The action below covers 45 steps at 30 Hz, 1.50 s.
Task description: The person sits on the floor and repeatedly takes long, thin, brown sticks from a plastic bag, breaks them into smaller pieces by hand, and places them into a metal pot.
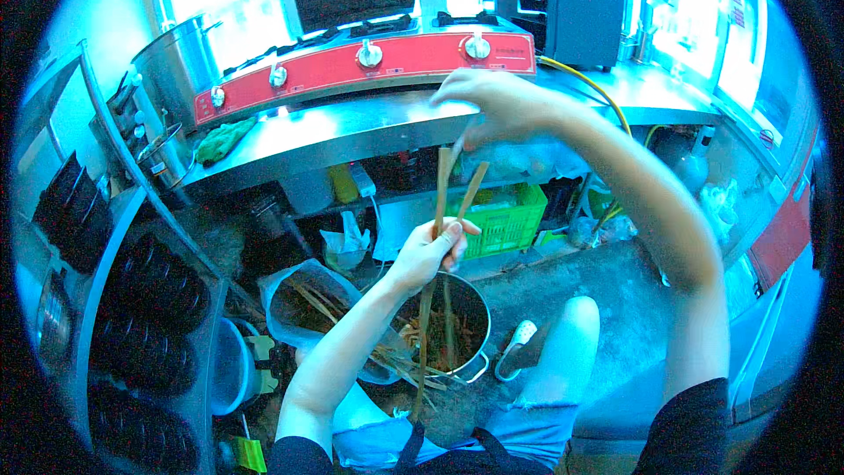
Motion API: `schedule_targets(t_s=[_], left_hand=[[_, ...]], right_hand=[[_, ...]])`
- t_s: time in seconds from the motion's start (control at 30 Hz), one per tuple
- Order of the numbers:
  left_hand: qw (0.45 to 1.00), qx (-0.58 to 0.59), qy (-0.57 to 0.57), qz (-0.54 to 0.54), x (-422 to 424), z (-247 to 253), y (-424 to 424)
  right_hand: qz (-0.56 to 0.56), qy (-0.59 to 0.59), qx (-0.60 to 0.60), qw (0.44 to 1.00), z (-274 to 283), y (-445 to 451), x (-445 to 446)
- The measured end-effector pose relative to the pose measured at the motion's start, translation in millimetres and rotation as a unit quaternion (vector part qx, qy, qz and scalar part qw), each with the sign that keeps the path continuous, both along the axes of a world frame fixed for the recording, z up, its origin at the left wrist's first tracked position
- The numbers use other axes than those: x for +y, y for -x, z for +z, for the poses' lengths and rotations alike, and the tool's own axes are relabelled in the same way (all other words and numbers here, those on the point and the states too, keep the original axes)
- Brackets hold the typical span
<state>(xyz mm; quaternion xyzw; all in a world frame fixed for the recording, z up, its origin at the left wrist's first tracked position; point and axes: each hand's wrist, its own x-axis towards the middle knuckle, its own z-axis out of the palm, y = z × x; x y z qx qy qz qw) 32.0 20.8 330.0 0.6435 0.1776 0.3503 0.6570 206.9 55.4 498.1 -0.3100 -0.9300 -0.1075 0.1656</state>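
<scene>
My left hand point(432, 251) is closed around long, thin brown dried stalks point(442, 194), held upright over a metal pot point(486, 316). Their lower ends hang down past the pot towards my lap. My right hand point(488, 102) is raised above the stalks' upper ends and blurred. A thin pale strip point(457, 147) seems to run from one stalk's tip towards its fingers; whether they grip it is unclear. Inside the pot lie short brown pieces point(455, 343). More long stalks point(316, 300) stick out of a clear plastic bag point(280, 284) left of the pot, partly behind my left forearm.
Ahead, a steel counter point(316, 122) carries a red-fronted gas stove point(422, 56), a tall stockpot point(175, 56) and a green cloth point(224, 140). Beneath it sits a green crate point(508, 218). A metal rack point(148, 211) and a bucket point(231, 369) stand at left.
</scene>
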Motion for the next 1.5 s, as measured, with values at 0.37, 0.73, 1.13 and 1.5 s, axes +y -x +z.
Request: schedule_targets(t_s=[0.37, 0.73, 1.13, 1.5], left_hand=[[0.989, 0.055, 0.136, 0.032, 12.5, -37.9, -1.1], [0.98, 0.067, 0.179, 0.056, 14.4, -28.0, 2.5], [0.97, 0.242, -0.002, 0.005, -10.1, 103.4, -14.1], [0.927, 0.258, 0.229, 0.148, -22.1, -97.4, 38.2]], right_hand=[[-0.03, 0.326, 0.552, 0.767, -203.2, 26.8, -29.6], [-0.059, 0.37, 0.624, 0.685, -212.6, 6.7, -14.9], [-0.044, 0.384, 0.627, 0.677, -112.0, -0.1, -58.5], [-0.104, 0.582, 0.446, 0.672, -285.0, 55.2, -45.3]])
